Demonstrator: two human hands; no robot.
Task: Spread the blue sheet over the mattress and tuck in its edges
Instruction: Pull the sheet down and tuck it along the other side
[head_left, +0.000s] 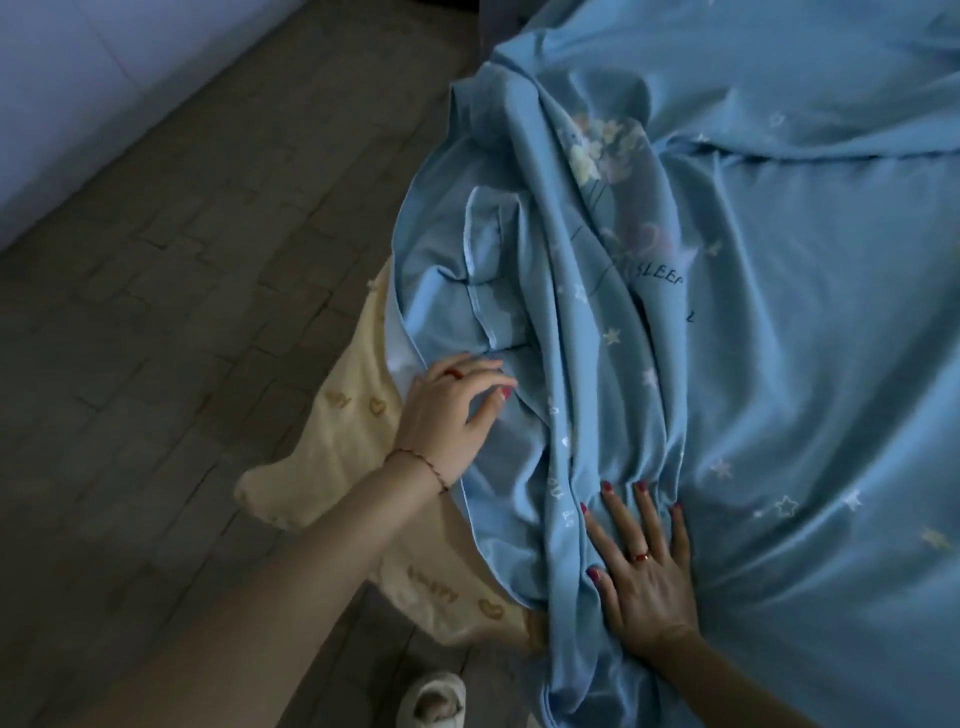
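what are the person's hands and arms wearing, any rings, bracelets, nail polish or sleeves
Both forearms are bare, with no sleeves in view. The left hand has a red ring on one finger, a thin reddish string bracelet at the wrist, and red nail polish. The right hand also has red-painted nails and wears a ring that looks gold with red.

Dim, bluish, soft light; slight blur throughout, wide-angle bending toward the edges.

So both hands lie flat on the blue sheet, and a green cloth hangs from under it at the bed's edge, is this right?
Not quite: the cloth is pale yellow, not green, as the head view shows. The rest holds: the left hand and the right hand lie flat on the blue sheet, and the cloth hangs from under it.
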